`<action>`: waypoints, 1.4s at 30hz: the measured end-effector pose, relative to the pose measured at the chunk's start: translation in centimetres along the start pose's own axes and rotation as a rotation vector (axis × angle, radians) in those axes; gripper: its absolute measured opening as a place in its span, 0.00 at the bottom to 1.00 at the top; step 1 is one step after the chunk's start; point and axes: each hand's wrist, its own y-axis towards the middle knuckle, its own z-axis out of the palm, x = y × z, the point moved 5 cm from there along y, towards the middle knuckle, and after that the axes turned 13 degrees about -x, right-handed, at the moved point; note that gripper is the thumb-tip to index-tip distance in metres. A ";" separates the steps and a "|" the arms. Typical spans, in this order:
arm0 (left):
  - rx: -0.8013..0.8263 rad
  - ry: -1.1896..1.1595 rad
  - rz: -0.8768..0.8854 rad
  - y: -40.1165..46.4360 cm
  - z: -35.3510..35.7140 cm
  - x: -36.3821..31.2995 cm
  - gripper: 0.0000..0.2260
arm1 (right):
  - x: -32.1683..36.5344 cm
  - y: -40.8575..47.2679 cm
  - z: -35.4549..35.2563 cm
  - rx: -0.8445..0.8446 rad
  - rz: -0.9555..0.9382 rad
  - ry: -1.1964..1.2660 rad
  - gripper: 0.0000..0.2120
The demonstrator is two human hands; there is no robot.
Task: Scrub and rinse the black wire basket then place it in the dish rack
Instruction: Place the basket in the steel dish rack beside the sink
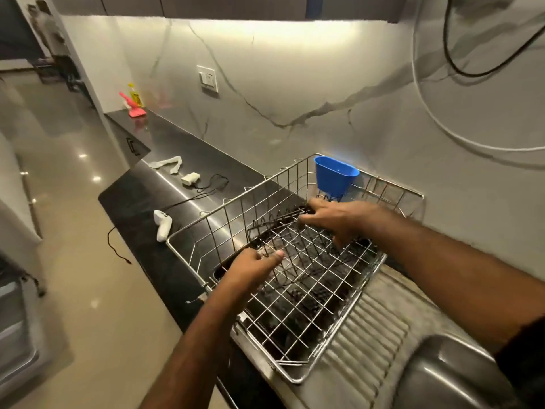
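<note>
basket: the black wire basket (pixel 298 246) is down inside the dish rack (pixel 188 228), toward the far end, tilted a bit as far as I can tell. Black wire over steel wire, so honestly hard to read exactly how it sits.

snag risk: my guess is the basket wires could catch in the rack grid. If I let go while it's cocked, it probably rocks or ends up wedged.

cup risk: the blue cup (pixel 336 177) hangs on the rack's back corner, just beside my right knuckles. Shove the basket back too far and I could knock it.

drip risk: the rack sits half on the black counter (pixel 141 202), half on the sink drainboard (pixel 383 314), and there are white gadgets with cords (pixel 162 224) nearby. Water running that way wouldn't be great.

left hand: my left hand (pixel 253 268) reaches in from the near side, fingers curled round the basket's near rim, thumb on top.

right hand: my right hand (pixel 336 219) is palm down over the far rim, fingers hooked on the wire.
</note>
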 end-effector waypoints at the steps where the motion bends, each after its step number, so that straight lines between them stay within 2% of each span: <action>1: 0.039 0.040 0.000 0.3 0.3 0.1 0.28 | -0.1 0.4 0.6 0.025 -0.016 -0.010 0.53; 3: 0.106 0.128 0.011 1.2 1.0 0.4 0.30 | -0.2 1.1 1.8 0.075 -0.042 -0.020 0.51; 6: 0.132 0.202 0.073 2.1 1.1 -0.4 0.22 | -0.3 2.2 3.1 0.135 -0.048 -0.025 0.52; 9: 0.146 0.253 0.086 2.8 1.3 -0.8 0.27 | -0.3 3.2 4.6 0.159 -0.111 -0.002 0.51; 15: 0.232 0.383 0.147 3.6 2.8 -1.2 0.19 | -0.5 5.1 6.2 0.036 -0.264 -0.026 0.45; 20: 0.224 0.505 0.180 3.6 3.4 -1.8 0.22 | -0.8 4.4 5.5 -0.092 -0.230 -0.037 0.40; 23: 0.173 0.575 0.244 3.1 3.7 -2.8 0.23 | -1.3 3.3 4.8 -0.165 -0.127 0.045 0.36; 29: 0.129 0.484 0.403 0.0 5.2 -5.9 0.24 | -2.7 -1.5 2.7 -0.372 0.206 0.362 0.31; 35: 0.128 0.482 0.688 -5.6 9.2 -9.2 0.18 | -2.7 -11.3 2.9 -0.565 0.466 0.414 0.30; 42: 0.159 0.345 0.895 -13.1 16.4 -11.1 0.20 | -2.6 -23.8 5.4 -0.561 0.678 0.404 0.30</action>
